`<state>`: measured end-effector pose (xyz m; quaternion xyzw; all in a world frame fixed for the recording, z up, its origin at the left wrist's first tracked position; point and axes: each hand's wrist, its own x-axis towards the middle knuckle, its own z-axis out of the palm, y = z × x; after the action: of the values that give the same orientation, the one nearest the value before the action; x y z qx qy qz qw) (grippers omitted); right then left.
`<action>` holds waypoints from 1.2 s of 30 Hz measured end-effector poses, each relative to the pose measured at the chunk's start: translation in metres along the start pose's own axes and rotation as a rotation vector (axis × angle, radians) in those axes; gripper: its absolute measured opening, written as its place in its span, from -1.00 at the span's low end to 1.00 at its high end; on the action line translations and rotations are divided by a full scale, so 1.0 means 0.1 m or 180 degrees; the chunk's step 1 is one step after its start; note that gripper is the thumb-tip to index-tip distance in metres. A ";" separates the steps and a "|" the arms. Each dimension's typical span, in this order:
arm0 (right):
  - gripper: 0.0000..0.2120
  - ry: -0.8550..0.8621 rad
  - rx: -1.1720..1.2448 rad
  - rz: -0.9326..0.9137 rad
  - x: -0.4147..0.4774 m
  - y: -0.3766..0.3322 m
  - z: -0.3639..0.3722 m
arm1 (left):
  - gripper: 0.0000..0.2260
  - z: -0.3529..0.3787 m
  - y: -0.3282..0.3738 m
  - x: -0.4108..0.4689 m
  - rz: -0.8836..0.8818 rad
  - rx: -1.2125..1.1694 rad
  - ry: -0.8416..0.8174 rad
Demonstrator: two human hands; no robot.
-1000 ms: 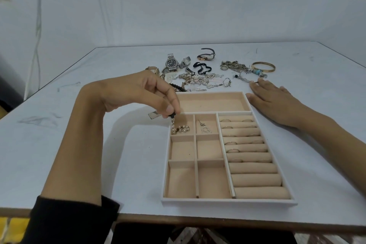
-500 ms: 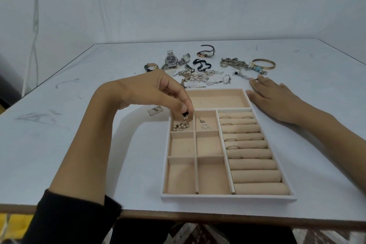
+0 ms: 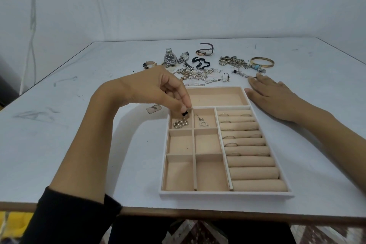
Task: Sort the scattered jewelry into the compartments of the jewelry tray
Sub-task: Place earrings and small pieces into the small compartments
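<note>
While the pearl-cluster piece (image 3: 180,124) lies with its pearls on the floor of the far-left small compartment of the jewelry tray (image 3: 225,194), its black top is pinched between thumb and forefinger of the left hand (image 3: 158,91), so this looks like the drop-off, just short of release. Next call, I'd say: part those fingertips, lift clear, then go for the scattered jewelry (image 3: 198,72) beyond the tray. The right hand (image 3: 271,99) rests flat on the table (image 3: 79,125), fingers straight.
</note>
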<state>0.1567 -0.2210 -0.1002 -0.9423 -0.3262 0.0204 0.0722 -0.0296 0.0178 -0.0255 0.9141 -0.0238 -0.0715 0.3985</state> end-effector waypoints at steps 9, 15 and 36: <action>-0.39 0.0022 0.0001 -0.0038 0.01 0.01 0.02 | -0.88 0.00 0.01 -0.01 -0.0006 0.0101 -0.0140; -0.39 0.0022 -0.0018 -0.0032 0.02 0.02 0.02 | -0.84 -0.02 -0.01 0.00 -0.0022 0.0193 -0.0187; -0.41 -0.0018 -0.0024 0.0006 -0.01 -0.01 0.01 | -0.68 0.09 -0.04 0.10 0.0177 0.0929 -0.0156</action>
<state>0.1558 -0.2209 -0.1010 -0.9428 -0.3257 0.0218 0.0677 -0.0209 0.0128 -0.0352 0.9592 -0.0690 -0.0785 0.2625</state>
